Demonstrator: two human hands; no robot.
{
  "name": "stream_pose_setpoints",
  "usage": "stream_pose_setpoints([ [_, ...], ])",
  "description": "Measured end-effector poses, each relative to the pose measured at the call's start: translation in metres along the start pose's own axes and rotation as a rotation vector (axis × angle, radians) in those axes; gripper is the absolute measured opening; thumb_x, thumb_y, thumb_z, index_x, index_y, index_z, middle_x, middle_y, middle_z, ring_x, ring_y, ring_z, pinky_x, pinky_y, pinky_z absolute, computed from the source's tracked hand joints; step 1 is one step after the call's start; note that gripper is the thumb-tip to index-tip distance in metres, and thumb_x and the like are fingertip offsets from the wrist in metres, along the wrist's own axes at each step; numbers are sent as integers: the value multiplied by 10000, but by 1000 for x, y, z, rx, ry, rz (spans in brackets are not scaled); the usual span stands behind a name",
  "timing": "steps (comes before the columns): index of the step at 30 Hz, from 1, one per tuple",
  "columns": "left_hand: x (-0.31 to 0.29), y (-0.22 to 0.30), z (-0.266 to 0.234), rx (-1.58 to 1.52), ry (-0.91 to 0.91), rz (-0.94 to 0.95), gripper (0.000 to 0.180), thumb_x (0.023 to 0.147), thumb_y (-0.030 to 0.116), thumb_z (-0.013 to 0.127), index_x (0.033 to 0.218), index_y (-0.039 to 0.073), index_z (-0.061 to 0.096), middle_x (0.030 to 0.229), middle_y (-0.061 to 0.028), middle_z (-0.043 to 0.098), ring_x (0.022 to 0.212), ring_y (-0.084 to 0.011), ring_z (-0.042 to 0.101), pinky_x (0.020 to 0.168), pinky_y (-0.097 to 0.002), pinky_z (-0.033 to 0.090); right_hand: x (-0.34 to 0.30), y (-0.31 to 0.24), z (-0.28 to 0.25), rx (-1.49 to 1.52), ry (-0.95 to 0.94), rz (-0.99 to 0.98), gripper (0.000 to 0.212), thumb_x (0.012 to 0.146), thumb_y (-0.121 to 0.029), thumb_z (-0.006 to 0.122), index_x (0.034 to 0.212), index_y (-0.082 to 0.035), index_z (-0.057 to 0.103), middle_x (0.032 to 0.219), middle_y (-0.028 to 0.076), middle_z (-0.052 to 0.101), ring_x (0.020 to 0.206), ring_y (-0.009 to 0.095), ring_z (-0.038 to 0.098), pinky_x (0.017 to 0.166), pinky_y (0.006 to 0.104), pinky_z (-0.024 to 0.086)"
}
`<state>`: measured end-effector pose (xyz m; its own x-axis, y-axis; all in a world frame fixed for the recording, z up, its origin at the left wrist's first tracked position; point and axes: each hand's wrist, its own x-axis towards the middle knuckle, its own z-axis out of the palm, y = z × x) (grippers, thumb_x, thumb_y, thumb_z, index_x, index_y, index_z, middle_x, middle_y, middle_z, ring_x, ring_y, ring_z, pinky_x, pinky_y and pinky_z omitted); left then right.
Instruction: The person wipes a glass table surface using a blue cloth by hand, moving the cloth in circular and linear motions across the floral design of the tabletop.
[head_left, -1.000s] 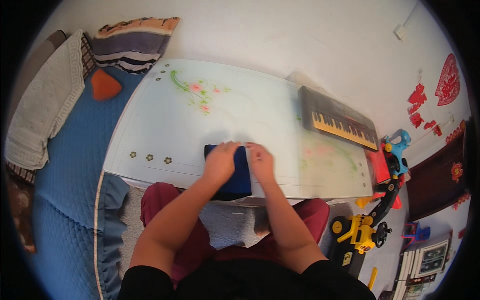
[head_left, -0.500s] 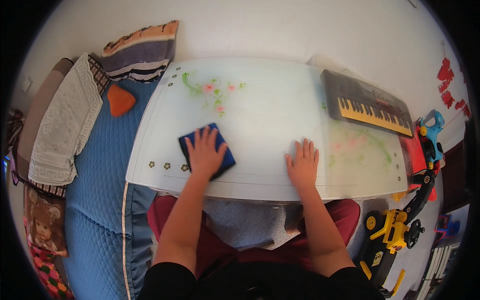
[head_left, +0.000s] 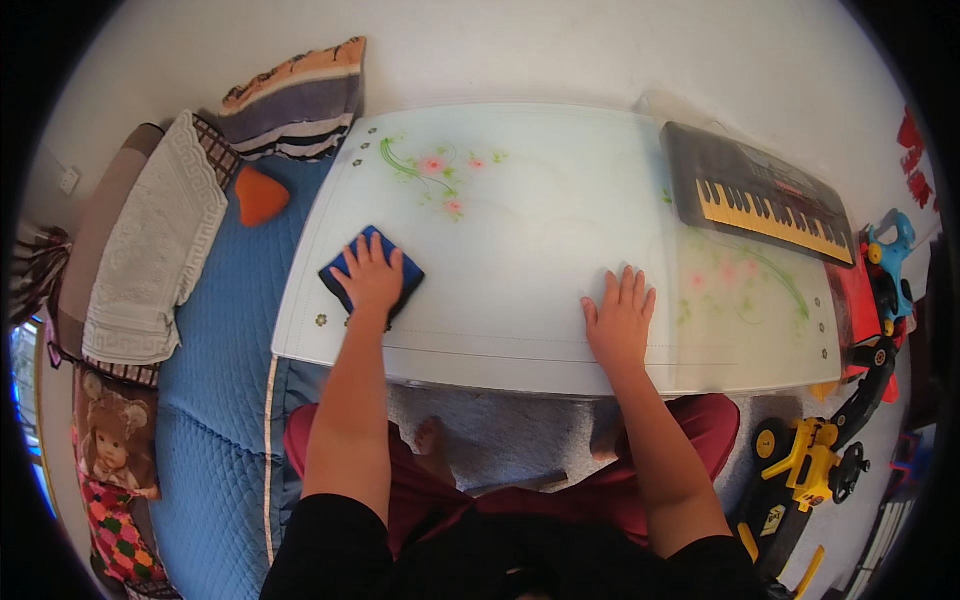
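My left hand [head_left: 372, 284] lies flat with its fingers spread on a folded dark blue cloth [head_left: 407, 279], pressing it to the left part of a pale glass-topped table [head_left: 520, 230]. The cloth's edges show around the hand; part of it is hidden under the palm. Farther right, my right hand [head_left: 621, 318] rests palm down on the tabletop near the front edge, fingers apart and nothing in it. Pink flowers with green stems [head_left: 432, 166] decorate the glass beyond my left hand.
An electronic keyboard [head_left: 760, 190] sits at the table's far right. Left of the table stands a blue quilted sofa [head_left: 215, 400] with an orange cushion [head_left: 262, 196] and a striped pillow [head_left: 300, 100]. A yellow and black ride-on toy [head_left: 805, 465] stands on the floor at right.
My left hand has slid the cloth leftward over the glass. My right hand keeps its place on the table. The whole view has shifted slightly.
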<state>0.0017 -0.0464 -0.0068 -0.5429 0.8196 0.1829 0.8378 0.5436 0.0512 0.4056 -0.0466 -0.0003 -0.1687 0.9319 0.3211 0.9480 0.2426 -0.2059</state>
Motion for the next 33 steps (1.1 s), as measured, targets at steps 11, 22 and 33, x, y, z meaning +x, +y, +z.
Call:
stream_pose_setpoints([
  [11, -155, 121, -18, -82, 58, 407, 688, 1020, 529, 446, 1567, 116, 389, 1640, -141, 333, 1525, -424, 218, 1176, -720, 91, 2, -4, 6, 43, 10, 27, 614, 997, -428, 561, 1437, -3, 503, 1567, 261, 393, 1502, 422, 271, 1240, 564, 128],
  [22, -114, 32, -35, -126, 4, 282, 672, 984, 570, 517, 1546, 209, 441, 1631, -73, 373, 1522, -333, 275, 1233, -588, 149, 0, 0, 2, 22, -42, 25, 624, 1006, -451, 532, 1467, -34, 479, 1592, 238, 368, 1520, 393, 255, 1248, 543, 129],
  [33, -10, -134, -22, 21, -32, -83, 678, 1017, 611, 408, 1589, 250, 354, 1663, -46, 313, 1540, -314, 249, 1239, -587, 143, -2, -1, -1, 25, -35, 9, 609, 988, -390, 573, 1449, -5, 476, 1578, 261, 373, 1512, 414, 259, 1242, 560, 133],
])
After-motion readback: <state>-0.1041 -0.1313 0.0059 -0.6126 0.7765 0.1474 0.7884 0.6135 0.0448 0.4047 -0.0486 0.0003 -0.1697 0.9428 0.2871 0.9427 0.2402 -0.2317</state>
